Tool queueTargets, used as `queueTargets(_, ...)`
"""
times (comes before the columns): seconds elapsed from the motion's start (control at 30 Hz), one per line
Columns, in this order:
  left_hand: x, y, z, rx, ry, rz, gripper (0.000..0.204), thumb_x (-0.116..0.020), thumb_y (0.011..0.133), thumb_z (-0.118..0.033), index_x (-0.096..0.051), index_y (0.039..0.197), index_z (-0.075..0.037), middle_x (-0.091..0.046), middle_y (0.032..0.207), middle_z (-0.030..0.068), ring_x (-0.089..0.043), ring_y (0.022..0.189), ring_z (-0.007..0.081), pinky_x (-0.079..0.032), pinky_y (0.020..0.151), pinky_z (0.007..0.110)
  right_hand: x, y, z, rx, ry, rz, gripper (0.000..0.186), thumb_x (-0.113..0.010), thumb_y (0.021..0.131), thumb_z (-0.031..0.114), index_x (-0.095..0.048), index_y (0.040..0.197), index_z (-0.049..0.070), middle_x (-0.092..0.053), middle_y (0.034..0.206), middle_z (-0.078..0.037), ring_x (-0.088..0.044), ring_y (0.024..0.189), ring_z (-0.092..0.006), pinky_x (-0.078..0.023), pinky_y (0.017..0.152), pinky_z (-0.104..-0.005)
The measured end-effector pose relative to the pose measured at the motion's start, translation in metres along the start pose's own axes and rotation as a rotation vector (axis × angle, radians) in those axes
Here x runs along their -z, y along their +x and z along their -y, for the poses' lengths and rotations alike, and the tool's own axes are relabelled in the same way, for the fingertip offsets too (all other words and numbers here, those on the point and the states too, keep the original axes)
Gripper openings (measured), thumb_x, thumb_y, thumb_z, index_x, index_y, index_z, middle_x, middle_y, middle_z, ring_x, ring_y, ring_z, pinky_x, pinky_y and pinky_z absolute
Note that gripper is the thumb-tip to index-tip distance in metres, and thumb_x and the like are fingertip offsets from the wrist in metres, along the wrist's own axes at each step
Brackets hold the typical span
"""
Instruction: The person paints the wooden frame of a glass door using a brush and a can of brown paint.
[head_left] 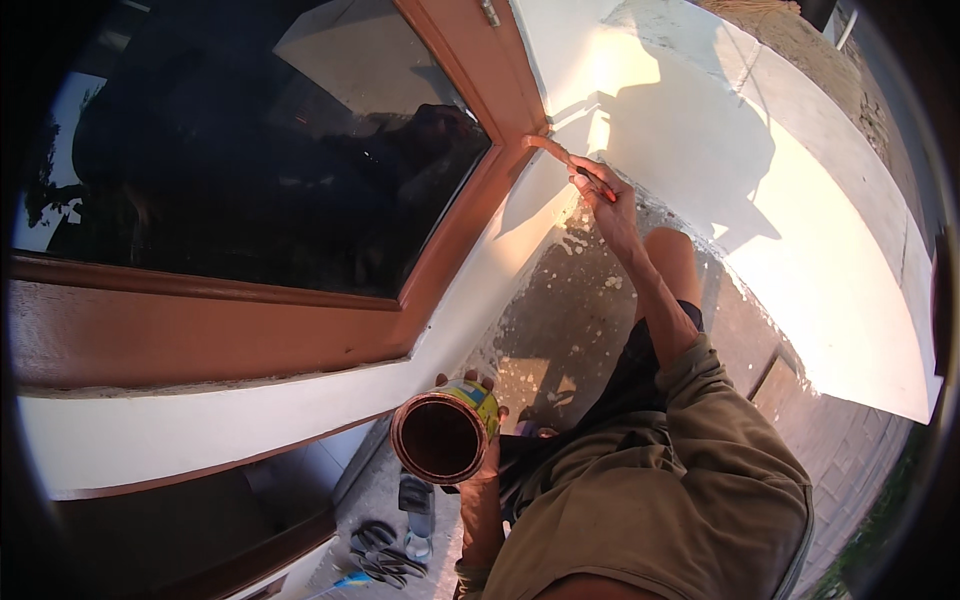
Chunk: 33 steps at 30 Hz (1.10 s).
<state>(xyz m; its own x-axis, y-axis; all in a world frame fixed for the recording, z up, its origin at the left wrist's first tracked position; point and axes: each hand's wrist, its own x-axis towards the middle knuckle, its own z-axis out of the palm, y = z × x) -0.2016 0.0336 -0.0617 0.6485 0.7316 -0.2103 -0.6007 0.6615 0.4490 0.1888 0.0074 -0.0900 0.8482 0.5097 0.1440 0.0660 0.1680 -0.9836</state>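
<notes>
In my right hand (pixel 608 200), raised and extended forward, is a paintbrush (pixel 547 147) with a dark and red handle, pinched between the fingers. Its bristle end, coated brown, touches or nearly touches the outer corner of a reddish-brown window frame (pixel 480 215). My left hand (pixel 488 462) wraps round a paint can (pixel 480 402) with a yellow, green and blue label, held low near my body. The can's mouth faces up with brown paint smeared on its rim, and its inside looks dark. Dark glass (pixel 270 170) fills the frame and reflects the surroundings.
A white ledge (pixel 250 425) runs beneath the frame. Sunlit white wall (pixel 700 150) rises at the right. Pale spatters mark the concrete floor (pixel 560 310). Below, dark sandals (pixel 378 552) lie near the left side, beside a lower opening (pixel 180 530) with a brown edge.
</notes>
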Motion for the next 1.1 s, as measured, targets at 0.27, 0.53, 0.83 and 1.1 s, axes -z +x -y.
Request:
queueTargets(0.27,-0.005,0.004,0.002,0.036,-0.057,0.044,0.062,-0.054,0.103,-0.048,-0.039,0.156,-0.019,-0.048,0.151,0.0261,-0.050,0.134,0.0463,-0.056,0.084,0.062,-0.044,-0.046,0.022,0.243,-0.084,0.220,0.041,-0.068,0.097,0.000,-0.064,0.138,0.007,-0.066,0.120,-0.007,-0.064,0.109,-0.0147,-0.051,0.092,-0.0276)
queueTargets(0.53,-0.004,0.001,0.003,0.012,-0.061,0.055,0.063,-0.055,0.103,-0.047,-0.039,0.156,-0.018,-0.048,0.150,0.0269,-0.052,0.133,0.0463,-0.056,0.082,0.062,-0.018,-0.040,0.044,-0.023,-0.001,0.363,0.033,-0.068,0.100,0.010,-0.067,0.132,0.003,-0.071,0.112,-0.006,-0.065,0.101,-0.0133,-0.052,0.093,-0.0307)
queueTargets(0.83,-0.012,-0.004,0.006,0.026,-0.104,0.014,0.063,-0.054,0.103,-0.047,-0.038,0.156,-0.017,-0.048,0.149,0.0277,-0.053,0.132,0.0469,-0.057,0.078,0.061,-0.050,-0.059,0.024,0.332,-0.190,0.010,0.036,-0.070,0.098,0.011,-0.067,0.134,0.007,-0.070,0.112,-0.009,-0.070,0.096,-0.0179,-0.055,0.082,-0.0311)
queueTargets(1.1,-0.009,-0.011,0.001,-0.002,-0.105,-0.006,0.067,-0.052,0.103,-0.050,-0.034,0.158,-0.017,-0.047,0.150,0.0284,-0.053,0.131,0.0481,-0.058,0.078,0.061,-0.094,-0.133,0.051,0.214,-0.304,0.497,0.038,-0.072,0.094,0.006,-0.068,0.132,0.008,-0.073,0.108,-0.010,-0.072,0.089,-0.0214,-0.058,0.076,-0.0310)
